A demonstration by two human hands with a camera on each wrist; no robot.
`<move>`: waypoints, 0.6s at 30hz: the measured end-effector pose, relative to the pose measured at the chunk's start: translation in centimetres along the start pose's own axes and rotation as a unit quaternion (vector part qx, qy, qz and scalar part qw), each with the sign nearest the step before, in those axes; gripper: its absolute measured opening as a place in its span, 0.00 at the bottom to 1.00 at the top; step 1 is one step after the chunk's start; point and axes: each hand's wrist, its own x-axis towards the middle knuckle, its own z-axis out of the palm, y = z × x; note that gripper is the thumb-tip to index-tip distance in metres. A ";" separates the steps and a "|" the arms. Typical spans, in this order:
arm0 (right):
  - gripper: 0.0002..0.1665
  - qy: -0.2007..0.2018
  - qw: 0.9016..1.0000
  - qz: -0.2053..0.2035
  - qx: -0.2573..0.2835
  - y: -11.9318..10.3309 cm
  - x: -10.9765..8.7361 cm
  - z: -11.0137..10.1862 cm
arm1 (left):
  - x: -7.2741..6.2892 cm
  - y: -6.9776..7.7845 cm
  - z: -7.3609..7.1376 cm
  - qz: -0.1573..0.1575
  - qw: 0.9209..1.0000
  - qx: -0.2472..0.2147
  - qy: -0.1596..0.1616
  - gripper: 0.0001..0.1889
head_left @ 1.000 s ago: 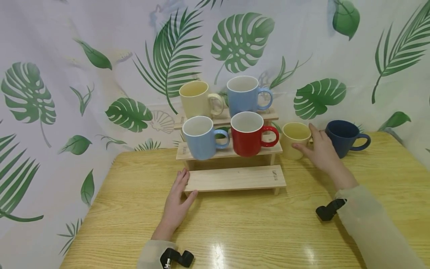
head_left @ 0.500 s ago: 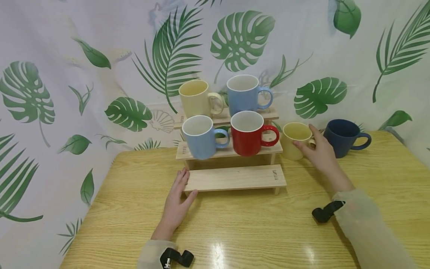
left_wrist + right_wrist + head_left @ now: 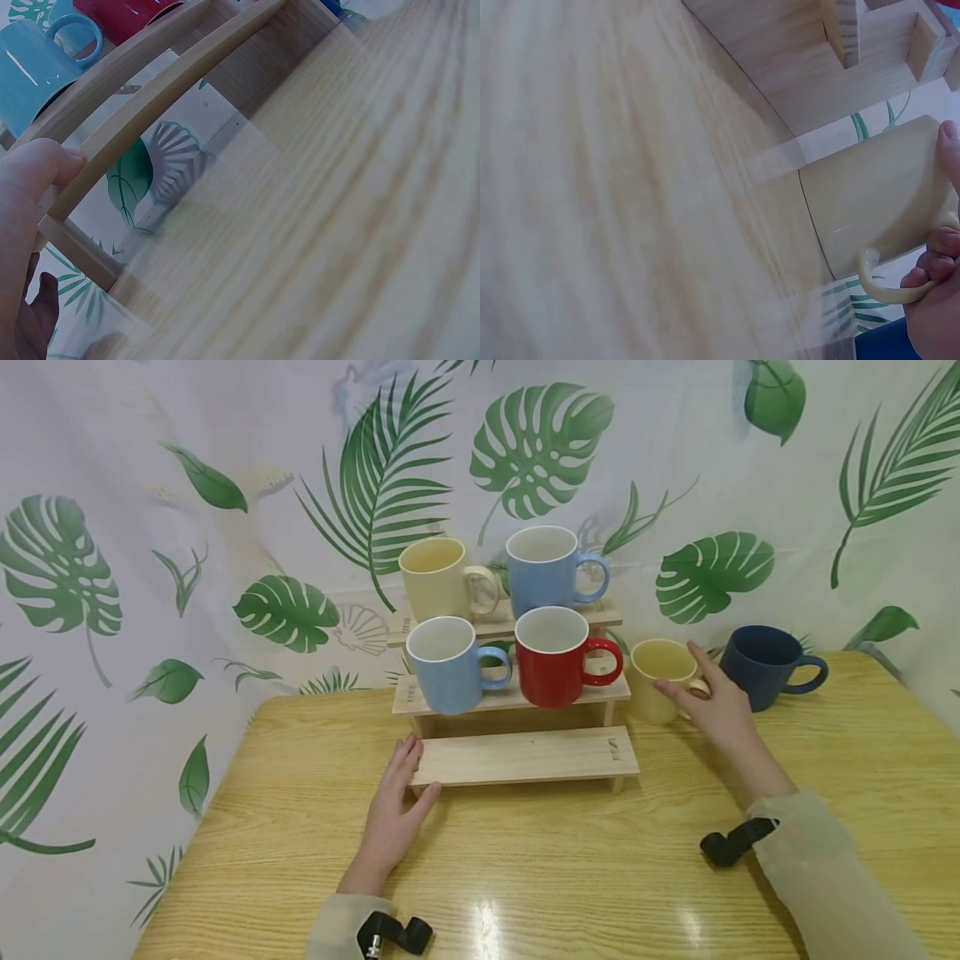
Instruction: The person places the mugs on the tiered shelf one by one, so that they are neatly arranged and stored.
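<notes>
My right hand [image 3: 716,706] holds a pale yellow mug [image 3: 656,693] at the right end of the tiered wooden rack [image 3: 517,760]. In the right wrist view, its fingers [image 3: 936,262] curl at the mug's handle [image 3: 889,294] while the thumb lies along the wall near the rim. The mug is upright; its base appears to be at the tabletop. My left hand [image 3: 390,814] grips the left end of the rack's lowest board, thumb on the front edge [image 3: 112,161] and fingers at the side. A navy mug [image 3: 765,668] stands just right of my right hand.
A light blue mug [image 3: 446,668] and a red mug [image 3: 551,660] stand on the middle tier. Behind them, a cream mug [image 3: 431,585] and another blue mug [image 3: 543,577] stand on the top tier. A leaf-patterned cloth [image 3: 225,543] hangs behind the wooden table [image 3: 525,868].
My right hand has closed in on the yellow mug's handle, and the mug has shifted slightly toward me. My left hand stays on the rack; the other mugs have not moved.
</notes>
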 end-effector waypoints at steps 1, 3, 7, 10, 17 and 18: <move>0.52 -0.002 1.000 0.002 0.003 -0.1 -0.2 -0.1 | 0.0 0.0 0.0 0.000 1.000 0.000 0.000 0.35; 0.52 -0.008 1.000 0.008 0.007 -0.2 -0.5 -0.1 | 0.0 0.0 0.0 0.000 1.000 -0.001 0.000 0.35; 0.51 -0.022 0.999 0.023 0.021 -0.4 -1.3 -0.5 | 0.0 0.0 0.0 0.002 1.000 -0.002 0.001 0.35; 0.51 -0.033 0.998 0.032 0.040 -0.4 -1.8 -0.7 | 0.1 0.0 0.0 0.003 1.000 -0.002 0.001 0.35; 0.48 -0.035 0.995 0.033 0.084 -0.3 -3.4 -0.9 | 0.0 0.0 0.0 0.000 1.000 -0.004 -0.001 0.35; 0.47 -0.032 0.995 0.032 0.087 -0.3 -3.6 -1.0 | 0.0 0.0 0.0 0.001 1.000 -0.005 -0.001 0.35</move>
